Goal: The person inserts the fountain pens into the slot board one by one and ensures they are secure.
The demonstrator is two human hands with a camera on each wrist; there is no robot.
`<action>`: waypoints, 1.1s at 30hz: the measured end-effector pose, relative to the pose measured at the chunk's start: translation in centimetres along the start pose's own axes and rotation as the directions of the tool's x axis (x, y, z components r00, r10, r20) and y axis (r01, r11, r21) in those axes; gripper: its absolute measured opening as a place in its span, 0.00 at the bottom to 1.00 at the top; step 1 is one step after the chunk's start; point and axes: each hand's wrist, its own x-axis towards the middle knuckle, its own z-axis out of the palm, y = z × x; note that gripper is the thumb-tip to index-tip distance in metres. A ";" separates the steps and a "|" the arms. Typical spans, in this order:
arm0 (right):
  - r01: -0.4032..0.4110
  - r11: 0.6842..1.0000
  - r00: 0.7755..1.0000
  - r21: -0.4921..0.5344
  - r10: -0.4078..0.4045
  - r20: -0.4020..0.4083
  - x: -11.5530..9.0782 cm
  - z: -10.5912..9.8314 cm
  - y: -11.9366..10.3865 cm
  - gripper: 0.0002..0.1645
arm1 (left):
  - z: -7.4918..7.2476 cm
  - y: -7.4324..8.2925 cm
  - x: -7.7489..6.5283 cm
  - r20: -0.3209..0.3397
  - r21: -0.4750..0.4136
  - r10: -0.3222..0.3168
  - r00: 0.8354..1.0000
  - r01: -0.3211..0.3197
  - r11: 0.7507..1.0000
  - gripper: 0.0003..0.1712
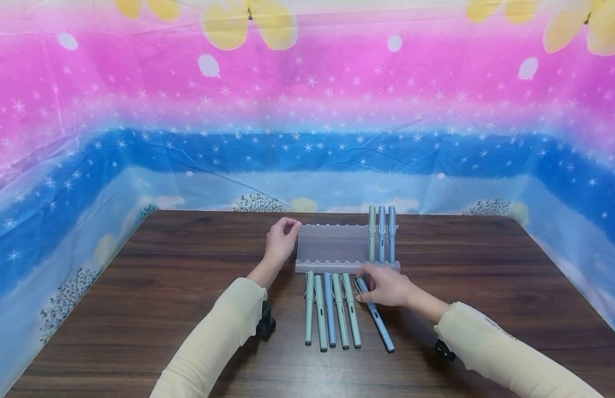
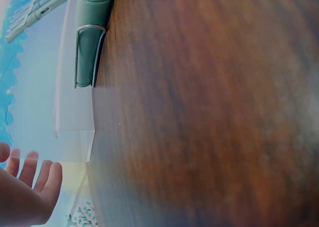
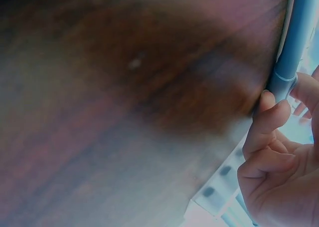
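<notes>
A clear plastic pen rack point(image 1: 332, 243) with notched edges stands on the table. At its upper left corner my left hand point(image 1: 281, 240) pinches the side edge; the left wrist view has the fingers point(image 2: 42, 179) at that end. My right hand point(image 1: 387, 284), in front of the rack's right end, grips a dark blue pen point(image 1: 381, 327) near its capped end. That pen lies slanted, and the right wrist view has fingertips point(image 3: 279, 112) around it. Three capped pens point(image 1: 381, 235), one green and two bluish, lean upright in the rack's right slots.
Several pens point(image 1: 339, 315), mostly green with one blue point(image 1: 329, 315), lie side by side before the rack, clips toward it. Brown wooden table point(image 1: 153, 309) surrounds them. A patterned cloth point(image 1: 307, 149) hangs behind and along both sides.
</notes>
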 end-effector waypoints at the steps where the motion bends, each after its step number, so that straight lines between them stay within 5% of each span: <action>1: 0.001 1.000 1.000 -0.001 -0.001 -0.001 0.0 0.0 0.0 0.24 | 0.0 0.0 0.0 -0.001 0.001 0.000 1.000 0.000 1.000 0.11; 21: 0.008 0.990 1.000 0.140 -0.008 -0.001 0.3 -0.6 0.8 0.23 | -0.1 0.1 -0.1 0.006 0.001 -0.005 1.000 0.005 1.000 0.11; 33: -0.030 0.949 0.999 0.314 0.033 -0.004 0.5 -1.4 0.9 0.22 | 0.0 -0.1 0.1 0.005 0.000 -0.010 1.000 0.010 1.000 0.10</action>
